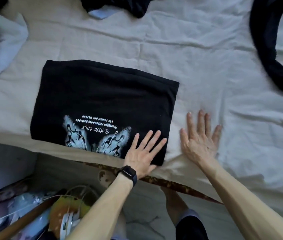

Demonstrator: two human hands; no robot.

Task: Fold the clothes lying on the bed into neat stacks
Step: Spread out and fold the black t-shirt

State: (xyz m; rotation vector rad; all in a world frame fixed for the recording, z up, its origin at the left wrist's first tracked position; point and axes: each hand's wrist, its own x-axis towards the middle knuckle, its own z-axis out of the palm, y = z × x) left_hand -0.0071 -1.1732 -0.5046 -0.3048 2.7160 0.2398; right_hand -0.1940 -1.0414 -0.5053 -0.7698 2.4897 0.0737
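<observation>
Now I'm smoothing the black T-shirt (102,94) under my flat left hand (144,151), right hand (199,137) splayed empty alongside, probably halving it next.

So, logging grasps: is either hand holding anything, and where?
Nothing held. Left hand flat on a corner of the shirt; right hand flat on the sheet.

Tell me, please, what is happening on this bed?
A person is folding clothes on a bed. A black T-shirt lies folded into a rectangle near the edge. The left hand rests flat on its near corner; the right hand lies flat on the sheet beside it. A dark garment on the right, a second dark garment at the far side and a white garment on the left are not yet folded.
</observation>
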